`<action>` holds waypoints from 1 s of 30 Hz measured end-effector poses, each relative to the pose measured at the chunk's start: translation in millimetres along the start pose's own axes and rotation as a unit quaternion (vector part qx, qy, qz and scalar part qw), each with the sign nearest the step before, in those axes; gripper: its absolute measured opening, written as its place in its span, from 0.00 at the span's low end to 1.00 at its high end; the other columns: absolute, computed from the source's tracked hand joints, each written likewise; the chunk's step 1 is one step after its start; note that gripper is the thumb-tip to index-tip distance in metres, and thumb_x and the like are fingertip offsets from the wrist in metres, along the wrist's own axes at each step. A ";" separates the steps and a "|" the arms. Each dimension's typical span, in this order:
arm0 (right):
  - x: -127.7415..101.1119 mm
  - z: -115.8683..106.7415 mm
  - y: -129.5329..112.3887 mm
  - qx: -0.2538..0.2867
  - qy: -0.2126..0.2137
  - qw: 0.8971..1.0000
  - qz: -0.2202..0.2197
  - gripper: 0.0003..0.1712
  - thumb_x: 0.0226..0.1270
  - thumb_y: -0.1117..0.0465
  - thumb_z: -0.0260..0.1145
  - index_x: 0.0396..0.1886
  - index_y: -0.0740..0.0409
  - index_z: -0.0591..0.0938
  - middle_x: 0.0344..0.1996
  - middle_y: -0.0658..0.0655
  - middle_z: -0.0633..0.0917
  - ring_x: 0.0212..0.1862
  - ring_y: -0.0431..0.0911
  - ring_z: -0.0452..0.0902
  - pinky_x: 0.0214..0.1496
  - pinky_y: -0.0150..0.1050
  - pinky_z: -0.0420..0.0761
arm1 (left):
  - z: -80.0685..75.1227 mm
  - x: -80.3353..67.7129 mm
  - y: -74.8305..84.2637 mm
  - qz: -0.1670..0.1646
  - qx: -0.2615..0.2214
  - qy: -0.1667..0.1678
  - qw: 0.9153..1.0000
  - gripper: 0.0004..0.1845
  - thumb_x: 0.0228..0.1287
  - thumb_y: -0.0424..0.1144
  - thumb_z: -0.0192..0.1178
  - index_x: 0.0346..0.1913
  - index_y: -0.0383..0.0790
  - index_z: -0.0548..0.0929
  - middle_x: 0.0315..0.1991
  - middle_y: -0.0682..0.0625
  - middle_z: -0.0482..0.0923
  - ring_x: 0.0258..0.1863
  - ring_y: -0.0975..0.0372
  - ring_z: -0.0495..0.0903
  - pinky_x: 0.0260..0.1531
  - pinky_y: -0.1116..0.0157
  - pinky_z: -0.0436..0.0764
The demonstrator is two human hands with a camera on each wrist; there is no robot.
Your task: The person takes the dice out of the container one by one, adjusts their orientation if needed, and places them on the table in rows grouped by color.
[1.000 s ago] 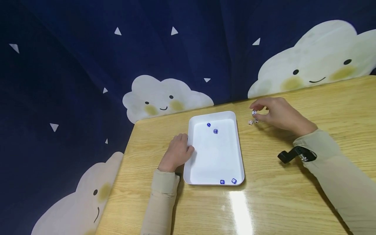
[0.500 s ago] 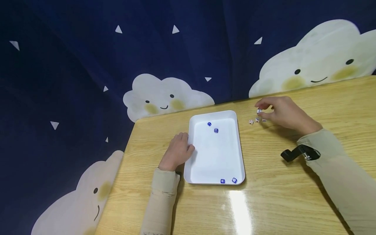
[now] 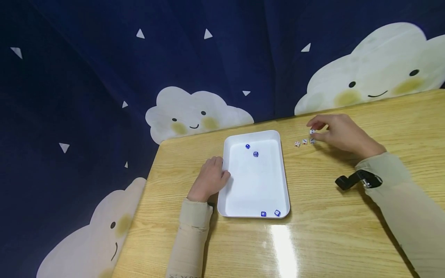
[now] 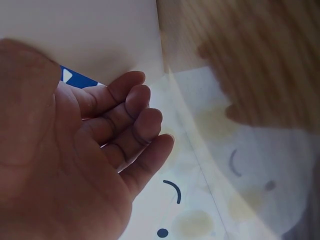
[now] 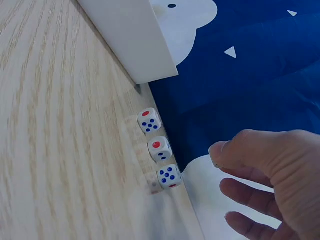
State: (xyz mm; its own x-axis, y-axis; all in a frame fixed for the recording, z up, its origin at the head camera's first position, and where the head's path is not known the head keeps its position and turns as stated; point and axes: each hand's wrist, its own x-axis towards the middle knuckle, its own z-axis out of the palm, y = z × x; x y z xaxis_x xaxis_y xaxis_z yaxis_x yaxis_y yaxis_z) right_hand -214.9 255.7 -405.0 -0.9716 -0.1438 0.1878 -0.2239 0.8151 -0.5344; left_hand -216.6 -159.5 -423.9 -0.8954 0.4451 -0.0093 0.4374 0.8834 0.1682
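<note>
I can read no brand, label or writing anywhere; the only marks are the pips on the dice and the smiling faces on the cloud backdrop point(image 3: 194, 116).

Starting at the left, my left hand point(image 3: 208, 180) rests on the wooden table point(image 3: 326, 239) against the left rim of the white tray point(image 3: 257, 181). Its fingers are loosely bent, touching the tray's wall and grasping nothing; the left wrist view shows the palm slack with the fingers lightly curled.

Inside the tray, two blue dice point(image 3: 252, 150) lie near the far end and two more blue dice point(image 3: 270, 213) sit against the near wall, close to the right corner.

Right of the tray, three white dice point(image 3: 304, 142) stand in a short row on the table. In the right wrist view they line up just beside one another point(image 5: 159, 148), two showing a single red pip on top, the third showing blue pips on top.

Just past the row, my right hand point(image 3: 338, 133) pinches a fourth white die point(image 3: 311, 131) between thumb and forefinger, lifted slightly above the end of the row. From the wrist camera the thumb hides that die.

A black wrist mount point(image 3: 356, 180) sits on my right sleeve.
</note>
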 end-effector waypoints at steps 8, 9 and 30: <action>0.4 1.2 7.3 0.001 -0.005 1.000 -0.001 0.18 0.66 0.61 0.72 0.55 0.57 0.85 0.46 0.62 0.90 0.51 0.57 0.85 0.56 0.56 0.77 | 0.0 -0.1 -0.3 0.002 0.000 0.003 1.000 0.14 0.68 0.41 0.49 0.46 0.31 0.73 0.36 0.44 0.71 0.37 0.53 0.67 0.42 0.60 0.70; 0.4 1.5 8.5 0.001 -0.006 1.000 0.000 0.18 0.66 0.62 0.72 0.55 0.57 0.85 0.46 0.62 0.90 0.51 0.57 0.85 0.56 0.56 0.77 | 0.1 -0.1 -0.4 0.003 0.001 0.004 1.000 0.14 0.68 0.41 0.49 0.46 0.32 0.73 0.36 0.44 0.71 0.36 0.53 0.67 0.41 0.60 0.70; -0.3 5.5 23.9 -0.012 -0.040 0.998 0.037 0.19 0.64 0.62 0.71 0.55 0.58 0.84 0.44 0.60 0.90 0.47 0.53 0.84 0.51 0.50 0.77 | 0.0 0.9 -0.4 -0.002 -0.008 -0.002 1.000 0.15 0.67 0.41 0.48 0.47 0.31 0.73 0.37 0.44 0.71 0.37 0.53 0.67 0.42 0.60 0.70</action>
State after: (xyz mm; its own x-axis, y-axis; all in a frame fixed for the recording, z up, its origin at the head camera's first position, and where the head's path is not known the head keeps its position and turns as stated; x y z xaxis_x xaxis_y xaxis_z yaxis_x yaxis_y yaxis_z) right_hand -220.4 272.2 -422.3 -0.9885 -0.1268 0.0823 -0.1511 0.8386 -0.5234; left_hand -217.6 -159.5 -424.0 -0.8970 0.4418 -0.0138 0.4319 0.8828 0.1848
